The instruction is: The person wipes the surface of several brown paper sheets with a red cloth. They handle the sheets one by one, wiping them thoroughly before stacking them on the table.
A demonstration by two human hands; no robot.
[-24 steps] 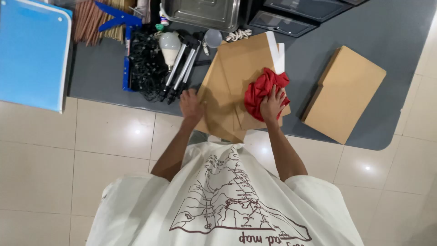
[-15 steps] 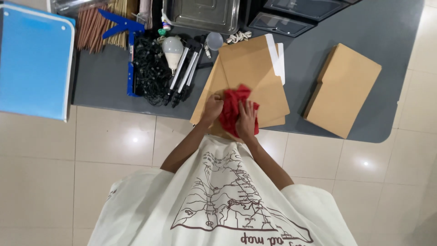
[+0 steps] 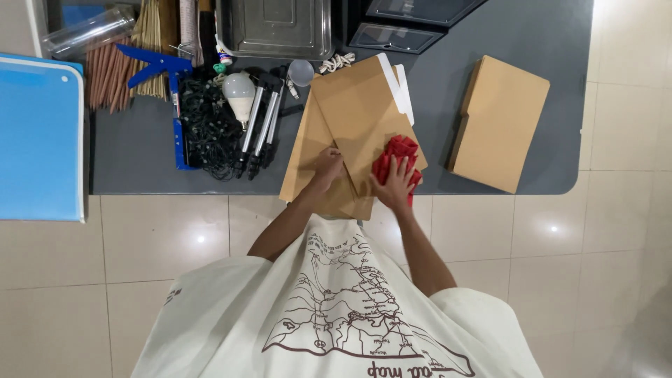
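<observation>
Pressing one red cloth [image 3: 394,157], right hand [image 3: 395,186]; perhaps three folders [image 3: 357,115].

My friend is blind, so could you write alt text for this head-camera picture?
Seen from above, a person's right hand presses a red cloth onto brown folders on a grey table; the left hand steadies the folders.

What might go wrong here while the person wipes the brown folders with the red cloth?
1. The brown folders overhang the near edge of the grey table; a push from the right hand with the red cloth may slide them off.
2. Only the left hand presses the pile, so the loosely fanned folders may shift apart.
3. The light bulb lies close to the pile's left side; a shifting folder may knock it.
</observation>
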